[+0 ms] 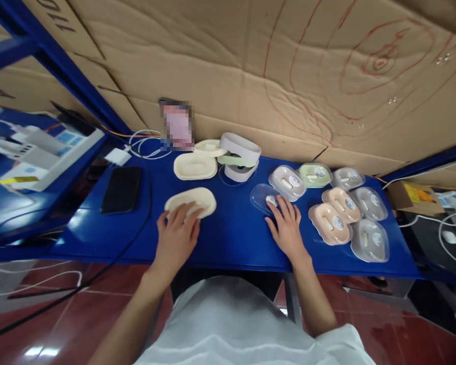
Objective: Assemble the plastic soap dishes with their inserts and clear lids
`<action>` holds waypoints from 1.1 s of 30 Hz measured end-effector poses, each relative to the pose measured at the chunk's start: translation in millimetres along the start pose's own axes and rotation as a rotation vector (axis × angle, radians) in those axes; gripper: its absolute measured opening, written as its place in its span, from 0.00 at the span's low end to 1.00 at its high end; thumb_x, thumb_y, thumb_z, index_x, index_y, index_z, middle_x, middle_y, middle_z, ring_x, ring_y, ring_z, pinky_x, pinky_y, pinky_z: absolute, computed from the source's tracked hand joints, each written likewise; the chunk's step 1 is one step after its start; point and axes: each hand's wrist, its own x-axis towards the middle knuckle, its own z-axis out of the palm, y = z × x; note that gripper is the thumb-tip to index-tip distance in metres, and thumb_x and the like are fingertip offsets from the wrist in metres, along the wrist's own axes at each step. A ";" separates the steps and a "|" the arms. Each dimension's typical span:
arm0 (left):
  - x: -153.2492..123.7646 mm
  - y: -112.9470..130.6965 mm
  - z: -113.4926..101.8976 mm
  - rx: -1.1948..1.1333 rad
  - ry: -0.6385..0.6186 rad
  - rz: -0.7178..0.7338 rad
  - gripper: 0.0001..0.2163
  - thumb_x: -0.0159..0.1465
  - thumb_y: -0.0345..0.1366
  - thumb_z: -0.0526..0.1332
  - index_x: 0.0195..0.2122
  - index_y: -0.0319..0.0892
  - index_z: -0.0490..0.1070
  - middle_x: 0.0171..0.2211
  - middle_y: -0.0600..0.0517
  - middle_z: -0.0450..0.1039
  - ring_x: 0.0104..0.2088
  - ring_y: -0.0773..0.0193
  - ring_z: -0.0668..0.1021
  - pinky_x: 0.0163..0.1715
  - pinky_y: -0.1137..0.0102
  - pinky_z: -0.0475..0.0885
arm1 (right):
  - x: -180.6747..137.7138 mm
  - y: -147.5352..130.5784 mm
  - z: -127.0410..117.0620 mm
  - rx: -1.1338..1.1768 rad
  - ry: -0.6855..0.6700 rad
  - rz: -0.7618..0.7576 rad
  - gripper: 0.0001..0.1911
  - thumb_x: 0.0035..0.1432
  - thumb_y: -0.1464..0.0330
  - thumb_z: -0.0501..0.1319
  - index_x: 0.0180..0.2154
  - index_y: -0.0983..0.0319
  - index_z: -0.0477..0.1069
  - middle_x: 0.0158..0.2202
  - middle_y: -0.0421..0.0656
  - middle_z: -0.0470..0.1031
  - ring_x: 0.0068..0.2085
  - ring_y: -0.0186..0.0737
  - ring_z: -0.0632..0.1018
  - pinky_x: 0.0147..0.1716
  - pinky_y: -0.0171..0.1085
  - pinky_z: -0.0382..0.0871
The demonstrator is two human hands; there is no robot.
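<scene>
My left hand [178,228] lies over the near edge of a cream oval dish [207,200], its spread fingers resting on it. Some of the dish is hidden under those fingers. On the right, my right hand [288,225] is open, with its fingertips on the edge of a clear plastic lid [259,195] that bears a round label. Just beyond that hand sits a pale lilac soap-box-like case [285,182] under a clear cover. Neither hand lifts anything off the blue table [231,238].
More covered cases in peach [330,224], green [314,175] and grey [370,241] stand at the right. Behind are cream dishes [195,166] and stacked lilac and green rings [240,147]. A black phone [120,190], a cable [148,177] and a propped screen [178,125] are at the left.
</scene>
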 end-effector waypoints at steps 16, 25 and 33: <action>48.3 18.1 -10.3 -0.205 -0.060 0.208 0.18 0.77 0.37 0.53 0.65 0.47 0.72 0.65 0.44 0.74 0.64 0.49 0.76 0.63 0.53 0.70 | -8.8 -29.7 4.5 0.123 0.045 -0.067 0.23 0.78 0.65 0.51 0.70 0.55 0.67 0.73 0.48 0.66 0.75 0.52 0.64 0.71 0.58 0.58; 118.6 27.4 27.8 -0.023 -0.219 0.242 0.12 0.72 0.34 0.61 0.55 0.41 0.75 0.53 0.40 0.78 0.53 0.46 0.80 0.52 0.56 0.73 | -18.4 -36.3 17.2 0.106 -0.018 -0.118 0.23 0.79 0.64 0.51 0.68 0.55 0.69 0.74 0.49 0.64 0.76 0.52 0.61 0.73 0.59 0.56; 142.6 53.4 26.7 0.017 -0.146 0.214 0.17 0.73 0.35 0.61 0.61 0.40 0.71 0.67 0.34 0.66 0.60 0.39 0.75 0.55 0.52 0.73 | -16.6 -32.7 18.5 0.114 -0.048 -0.089 0.22 0.79 0.62 0.52 0.66 0.56 0.71 0.75 0.50 0.62 0.77 0.53 0.60 0.73 0.60 0.55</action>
